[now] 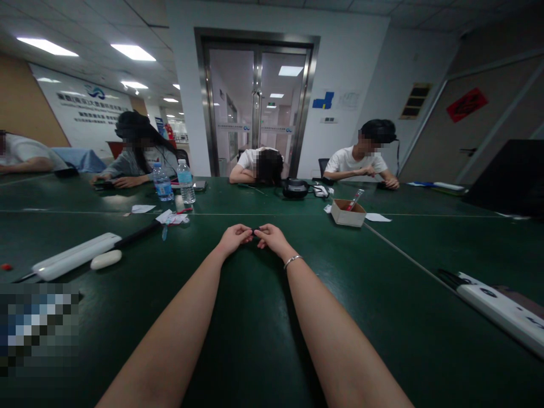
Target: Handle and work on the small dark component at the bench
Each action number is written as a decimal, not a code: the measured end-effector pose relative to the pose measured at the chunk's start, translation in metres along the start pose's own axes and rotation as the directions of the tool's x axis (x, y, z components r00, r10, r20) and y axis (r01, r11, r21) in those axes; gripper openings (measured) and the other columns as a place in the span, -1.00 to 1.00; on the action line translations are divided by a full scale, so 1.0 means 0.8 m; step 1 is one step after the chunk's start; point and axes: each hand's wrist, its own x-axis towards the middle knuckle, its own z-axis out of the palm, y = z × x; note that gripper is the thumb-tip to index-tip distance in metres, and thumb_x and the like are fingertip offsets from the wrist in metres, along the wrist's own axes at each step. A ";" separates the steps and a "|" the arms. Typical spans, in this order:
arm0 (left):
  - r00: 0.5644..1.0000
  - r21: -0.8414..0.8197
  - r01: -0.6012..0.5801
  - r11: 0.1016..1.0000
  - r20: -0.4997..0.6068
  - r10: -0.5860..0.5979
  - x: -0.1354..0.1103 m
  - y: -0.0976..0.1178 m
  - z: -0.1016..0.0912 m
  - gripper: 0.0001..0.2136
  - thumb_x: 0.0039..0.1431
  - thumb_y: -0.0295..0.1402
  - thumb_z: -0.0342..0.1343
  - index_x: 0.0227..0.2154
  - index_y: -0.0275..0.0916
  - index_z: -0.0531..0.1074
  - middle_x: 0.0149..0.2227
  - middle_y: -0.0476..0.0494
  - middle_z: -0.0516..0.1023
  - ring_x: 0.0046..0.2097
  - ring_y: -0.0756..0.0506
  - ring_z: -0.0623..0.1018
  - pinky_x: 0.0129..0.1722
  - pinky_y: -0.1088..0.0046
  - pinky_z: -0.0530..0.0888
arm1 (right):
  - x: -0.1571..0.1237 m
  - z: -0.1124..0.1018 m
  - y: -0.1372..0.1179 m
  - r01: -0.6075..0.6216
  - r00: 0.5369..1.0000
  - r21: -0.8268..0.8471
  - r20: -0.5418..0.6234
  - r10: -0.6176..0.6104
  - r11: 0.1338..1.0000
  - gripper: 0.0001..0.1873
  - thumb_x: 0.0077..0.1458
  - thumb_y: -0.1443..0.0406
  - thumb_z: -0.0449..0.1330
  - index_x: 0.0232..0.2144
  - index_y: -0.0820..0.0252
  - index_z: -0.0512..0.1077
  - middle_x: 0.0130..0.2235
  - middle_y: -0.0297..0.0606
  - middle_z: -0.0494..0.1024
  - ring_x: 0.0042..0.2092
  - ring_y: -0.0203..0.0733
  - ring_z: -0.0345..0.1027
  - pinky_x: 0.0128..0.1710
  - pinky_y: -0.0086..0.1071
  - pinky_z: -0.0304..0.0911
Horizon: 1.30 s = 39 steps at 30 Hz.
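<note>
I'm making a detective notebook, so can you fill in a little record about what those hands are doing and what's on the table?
Left grip: pinching a small dark thing
Right grip: pinching the same thing; silver bracelet on that wrist
What the thing is: too small to tell
Table: dark green
Farther left: two bottles, one with a blue cap
Farther right: open box, something partly red poking out

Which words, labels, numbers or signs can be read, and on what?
None reads clearly.
Wall sign: Chinese lettering, too blurred to quote.
Glass doors: strips of print, too small.
Left bottle, right bottle: label print too small.
Red sign: dark marking, blurred.
</note>
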 end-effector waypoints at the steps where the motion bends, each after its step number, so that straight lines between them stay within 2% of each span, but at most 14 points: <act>1: 1.000 -0.013 0.002 1.000 0.000 -0.002 0.000 0.000 0.000 -0.67 -0.13 -0.22 0.27 -0.35 -0.35 0.41 -0.44 -0.12 0.51 -0.36 -0.02 0.50 -0.31 0.44 0.40 | 0.000 0.000 0.000 -0.001 1.000 0.003 0.001 0.001 1.000 -0.84 0.07 0.41 0.18 -0.34 0.26 0.22 -0.58 -0.41 0.43 -0.66 -0.40 0.32 -0.71 -0.59 0.24; 7: 1.000 -0.036 0.021 0.999 -0.019 -0.021 -0.001 0.003 0.002 -0.67 -0.15 -0.22 0.29 -0.37 -0.35 0.40 -0.43 -0.13 0.52 -0.36 -0.02 0.50 -0.29 0.42 0.41 | 0.000 0.001 -0.002 -0.017 1.000 0.009 -0.020 0.017 1.000 -0.85 0.08 0.42 0.17 -0.35 0.27 0.22 -0.61 -0.43 0.42 -0.69 -0.38 0.30 -0.71 -0.56 0.22; 18: 1.000 -0.017 0.023 1.000 -0.013 -0.023 -0.003 0.005 0.002 -0.66 -0.15 -0.21 0.28 -0.36 -0.34 0.40 -0.42 -0.14 0.53 -0.33 -0.05 0.53 -0.34 0.46 0.40 | 0.001 -0.002 -0.001 -0.019 1.000 0.000 -0.004 0.019 1.000 -0.82 0.06 0.33 0.21 -0.37 0.28 0.25 -0.58 -0.37 0.46 -0.69 -0.40 0.29 -0.72 -0.57 0.20; 27: 1.000 -0.048 0.030 0.998 0.004 -0.030 -0.006 0.008 0.003 -0.68 -0.02 -0.23 0.21 -0.27 -0.31 0.31 -0.36 -0.20 0.55 -0.29 -0.09 0.56 -0.32 0.43 0.44 | 0.001 -0.002 -0.002 -0.016 1.000 0.036 -0.005 0.016 0.999 -0.79 0.10 0.26 0.17 -0.45 0.27 0.25 -0.61 -0.34 0.47 -0.70 -0.41 0.28 -0.72 -0.58 0.20; 35: 1.000 0.089 -0.028 0.996 0.005 0.027 -0.004 0.004 0.005 -0.68 -0.08 -0.16 0.22 -0.43 -0.29 0.30 -0.47 -0.10 0.50 -0.40 -0.03 0.51 -0.38 0.44 0.43 | 0.001 -0.003 -0.001 -0.019 1.000 0.037 -0.012 0.020 0.999 -0.78 0.15 0.27 0.12 -0.49 0.27 0.24 -0.63 -0.30 0.47 -0.67 -0.39 0.31 -0.69 -0.59 0.23; 39: 1.000 0.118 -0.011 0.993 -0.005 0.011 0.003 -0.006 0.002 -0.66 -0.09 -0.08 0.18 -0.47 -0.29 0.34 -0.47 -0.10 0.49 -0.40 -0.03 0.49 -0.37 0.43 0.42 | 0.001 -0.002 -0.002 -0.030 1.000 0.036 0.005 0.030 0.999 -0.79 0.15 0.29 0.13 -0.48 0.27 0.24 -0.64 -0.30 0.47 -0.67 -0.38 0.31 -0.69 -0.59 0.23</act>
